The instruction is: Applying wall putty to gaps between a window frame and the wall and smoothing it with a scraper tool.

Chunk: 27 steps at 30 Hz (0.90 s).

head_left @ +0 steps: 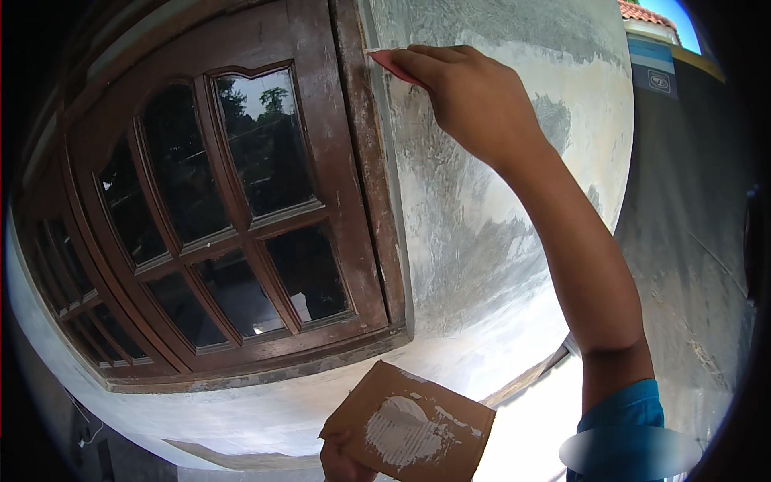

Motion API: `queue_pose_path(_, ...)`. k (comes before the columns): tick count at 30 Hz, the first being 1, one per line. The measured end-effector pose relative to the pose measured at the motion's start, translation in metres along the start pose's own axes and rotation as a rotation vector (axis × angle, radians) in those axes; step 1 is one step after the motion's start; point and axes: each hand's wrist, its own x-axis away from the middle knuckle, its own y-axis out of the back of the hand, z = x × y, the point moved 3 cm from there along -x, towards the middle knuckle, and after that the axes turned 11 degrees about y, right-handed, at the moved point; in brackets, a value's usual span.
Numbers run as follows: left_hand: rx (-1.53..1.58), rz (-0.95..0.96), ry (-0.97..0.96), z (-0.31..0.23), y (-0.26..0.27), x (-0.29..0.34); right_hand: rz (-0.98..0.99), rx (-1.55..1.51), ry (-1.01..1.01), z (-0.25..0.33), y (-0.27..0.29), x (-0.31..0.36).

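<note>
My right hand (482, 100) reaches up to the wall beside the window, arm stretched out. Its fingers are closed on a flat red putty scraper (398, 69), whose tip touches the narrow wall edge along the brown wooden window frame (365, 120). Low in the picture, my left hand (344, 462) grips a corner of a piece of brown cardboard (377, 381). A thick smear of white putty (401, 434) lies on the cardboard, with smaller dabs beside it. Part of the left hand is cut off by the lower edge.
Dark glass panes (261, 140) fill the wooden window at the left. Patchy grey and white plaster covers the wall (482, 217). A dark sheet (683, 265) hangs at the right, below a blue panel (652, 68) and a tiled roof (642, 16). Bright sunlight falls low down.
</note>
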Motion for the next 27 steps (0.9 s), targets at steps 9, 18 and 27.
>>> queue_pose_path(9,-0.023,-0.228,-0.080,-0.005,0.007,0.008,-0.073,-0.052,-0.021,0.016,-0.025,0.060)
queue_pose_path(18,0.016,-0.177,-0.092,-0.008,0.008,-0.001,0.099,-0.223,-0.105,0.064,-0.021,0.116)
queue_pose_path(27,-0.125,-0.331,-0.135,-0.003,-0.001,-0.005,0.247,-0.117,-0.161,0.015,-0.019,0.029)
